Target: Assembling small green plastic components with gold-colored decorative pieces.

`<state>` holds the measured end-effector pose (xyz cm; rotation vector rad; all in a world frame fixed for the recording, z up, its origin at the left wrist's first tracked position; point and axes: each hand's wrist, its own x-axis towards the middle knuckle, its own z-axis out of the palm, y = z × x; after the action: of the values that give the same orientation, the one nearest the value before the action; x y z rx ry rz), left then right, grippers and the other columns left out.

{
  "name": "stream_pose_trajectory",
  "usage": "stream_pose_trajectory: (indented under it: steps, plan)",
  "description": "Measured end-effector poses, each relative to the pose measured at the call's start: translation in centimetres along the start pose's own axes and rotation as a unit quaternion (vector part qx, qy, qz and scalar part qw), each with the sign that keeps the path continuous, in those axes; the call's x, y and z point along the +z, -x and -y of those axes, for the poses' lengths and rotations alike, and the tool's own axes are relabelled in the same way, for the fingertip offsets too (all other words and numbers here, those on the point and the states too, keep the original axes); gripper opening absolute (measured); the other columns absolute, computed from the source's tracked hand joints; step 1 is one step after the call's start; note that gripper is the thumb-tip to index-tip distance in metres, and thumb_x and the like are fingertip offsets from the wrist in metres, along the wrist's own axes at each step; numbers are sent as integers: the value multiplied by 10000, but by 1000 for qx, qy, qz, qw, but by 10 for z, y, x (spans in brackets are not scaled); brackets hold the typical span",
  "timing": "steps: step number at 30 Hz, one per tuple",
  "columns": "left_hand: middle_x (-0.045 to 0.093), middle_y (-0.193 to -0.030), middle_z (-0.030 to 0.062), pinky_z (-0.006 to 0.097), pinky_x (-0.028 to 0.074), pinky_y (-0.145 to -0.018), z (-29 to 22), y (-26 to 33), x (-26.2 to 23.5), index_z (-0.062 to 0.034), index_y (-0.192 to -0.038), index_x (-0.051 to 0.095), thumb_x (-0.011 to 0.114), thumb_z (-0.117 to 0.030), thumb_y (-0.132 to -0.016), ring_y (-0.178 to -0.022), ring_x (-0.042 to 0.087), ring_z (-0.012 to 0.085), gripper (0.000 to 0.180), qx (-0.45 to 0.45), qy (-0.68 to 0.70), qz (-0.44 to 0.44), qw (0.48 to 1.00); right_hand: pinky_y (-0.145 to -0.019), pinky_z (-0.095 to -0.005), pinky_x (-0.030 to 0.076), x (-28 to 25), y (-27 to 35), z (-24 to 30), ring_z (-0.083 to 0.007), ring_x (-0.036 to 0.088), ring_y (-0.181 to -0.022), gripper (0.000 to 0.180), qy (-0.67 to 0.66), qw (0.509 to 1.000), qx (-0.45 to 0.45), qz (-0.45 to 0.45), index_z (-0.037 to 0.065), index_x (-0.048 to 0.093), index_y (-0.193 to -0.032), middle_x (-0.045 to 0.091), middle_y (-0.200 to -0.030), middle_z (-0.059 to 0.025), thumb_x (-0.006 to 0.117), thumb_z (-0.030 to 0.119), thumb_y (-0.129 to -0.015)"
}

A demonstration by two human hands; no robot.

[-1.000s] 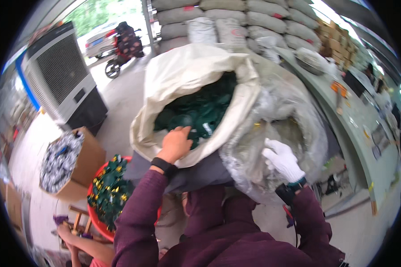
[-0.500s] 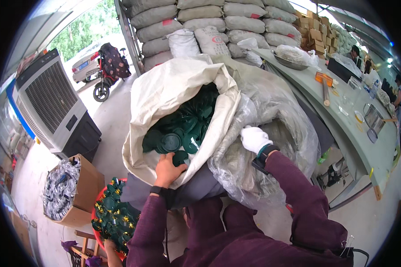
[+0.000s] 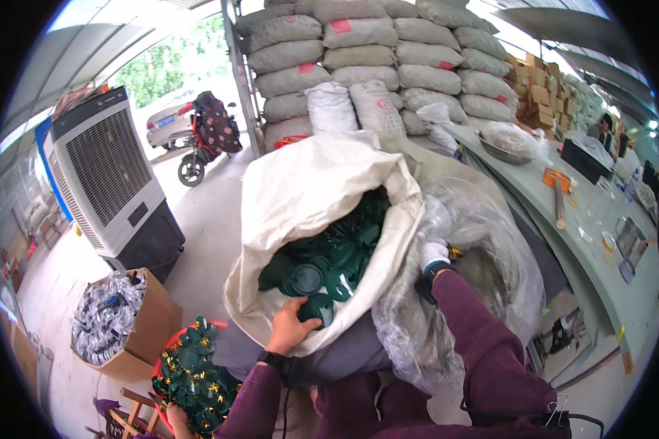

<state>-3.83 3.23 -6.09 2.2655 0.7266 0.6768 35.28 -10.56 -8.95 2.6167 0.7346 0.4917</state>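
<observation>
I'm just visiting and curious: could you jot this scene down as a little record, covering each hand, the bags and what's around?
Left hand: bare, gripping a green disc at its edge
Right hand: white-gloved, at the clear plastic bag; its grip is unclear
Cloth bag: cream, open, more green discs inside
Left side: red basin of green and gold pieces, another person's hand there; cardboard box of shiny pieces
Right side: table with a wooden-handled tool
Background: stacked sacks

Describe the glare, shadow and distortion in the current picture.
Head view: daylight washes out the trees outside; head view: highlights glint on the clear plastic bag and green discs, which darken deeper inside the white sack; head view: the table edge curves under fisheye distortion, and the corners go black.
</observation>
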Motion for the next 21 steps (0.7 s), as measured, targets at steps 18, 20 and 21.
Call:
stream_pose_trajectory:
  steps: [18, 20, 21]
  plan:
    - [625, -1166, 186, 390, 492, -911, -8, 17, 6, -40, -1261, 561, 802, -263, -701, -1049, 626, 342, 650, 3, 42, 22, 999, -746, -431, 518, -141, 17, -69, -308, 678, -889, 427, -244, 845, -421, -223, 31, 716, -970, 705, -955, -169, 610, 421, -833]
    - [635, -1168, 177, 390, 502, -902, 9, 7, 6, -52, -1253, 571, 810, -262, -689, -1047, 634, 319, 647, 31, 38, -2, 999, -761, -427, 516, -121, -7, -72, -309, 677, -899, 441, -245, 871, -390, -169, 30, 714, -974, 704, -960, -171, 610, 434, -833]
    - [639, -1173, 178, 398, 508, -912, 5, 1, 5, -42, -1215, 598, 826, -258, -641, -1045, 638, 338, 654, -2, 23, -3, 1000, -768, -425, 516, -113, -1, -62, -310, 676, -904, 449, -243, 893, -357, -130, 29, 714, -976, 704, -963, -172, 610, 441, -832]
